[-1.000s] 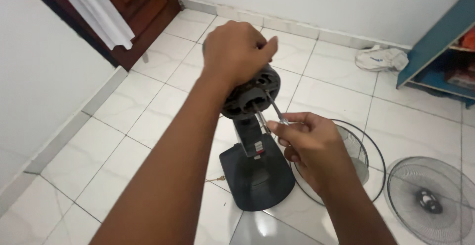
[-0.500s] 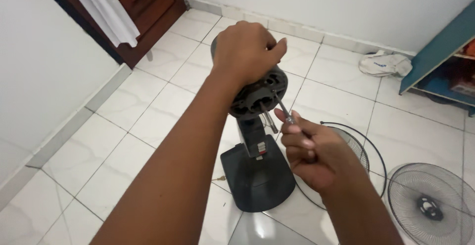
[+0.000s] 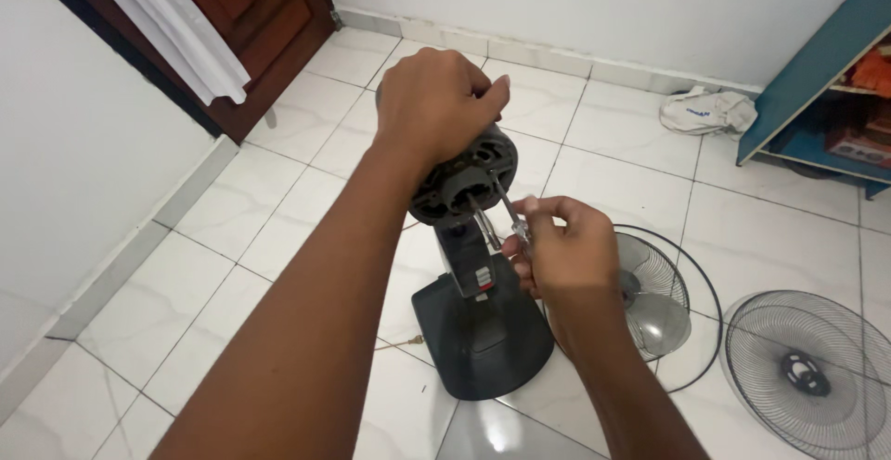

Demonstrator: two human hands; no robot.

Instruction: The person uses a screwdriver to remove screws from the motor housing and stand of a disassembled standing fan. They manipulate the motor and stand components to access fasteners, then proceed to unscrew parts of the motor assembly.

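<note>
White glossy floor tiles (image 3: pixel 278 237) cover the room, bounded by a white wall with a tiled skirting; a dark wooden door (image 3: pixel 251 24) with a white cloth (image 3: pixel 176 24) hanging in front of it stands at upper left.

At centre, a stripped fan motor (image 3: pixel 469 177) sits on top of a short grey neck rising from a dark fan base (image 3: pixel 487 339) that stands on the tiles. The left hand (image 3: pixel 436 107) is closed over the top of the motor — fingers wrapped around the housing, gripping it from above. The right hand (image 3: pixel 561 251) is just below and to the right of the motor, fingers pinched together on the handle of a slim screwdriver (image 3: pixel 509 214). The metal shank runs up and to the left, its tip meeting the face of the motor beside the bare shaft.

To the right of the base, a fan guard with grey blades (image 3: pixel 654 293) lies flat on the floor. Further right lies a second wire fan guard (image 3: pixel 807 372) — well apart from the base. A blue shelf unit (image 3: pixel 807 70) stands against the right wall, with a crumpled white cloth bundle (image 3: pixel 705 112) beside it.
</note>
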